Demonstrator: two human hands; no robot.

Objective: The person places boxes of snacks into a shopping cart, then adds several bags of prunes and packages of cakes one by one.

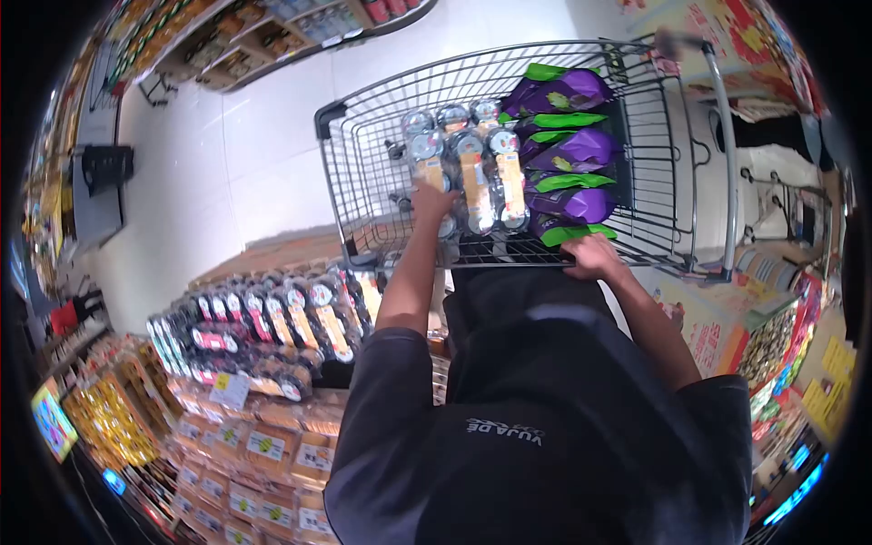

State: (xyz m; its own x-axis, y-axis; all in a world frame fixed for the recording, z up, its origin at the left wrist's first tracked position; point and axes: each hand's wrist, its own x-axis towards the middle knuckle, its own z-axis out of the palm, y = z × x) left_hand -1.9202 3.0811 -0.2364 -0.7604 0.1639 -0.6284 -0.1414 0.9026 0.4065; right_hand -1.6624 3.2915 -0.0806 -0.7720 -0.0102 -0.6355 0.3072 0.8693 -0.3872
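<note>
Several shrink-wrapped packs of round-lidded cans or cups point(472, 173) with orange-tan labels stand in rows inside a wire shopping cart point(372, 95). My left hand point(431, 202) reaches over the near side of the cart and is closed on the leftmost pack point(427, 168), its fingers slightly blurred. Beside the packs, several purple bags with green ends point(572, 150) lie in a column on the right. At the cart's near rim, my right hand point(592, 256) is closed around the wire edge, close to the green end of the nearest bag.
On the left, a display point(263, 318) holds more wrapped packs like those in the cart. Below it are stacked boxed goods point(263, 445) with price labels. A shelf point(245, 45) stands across the tiled floor point(282, 145). The cart's handle side point(727, 163) points right.
</note>
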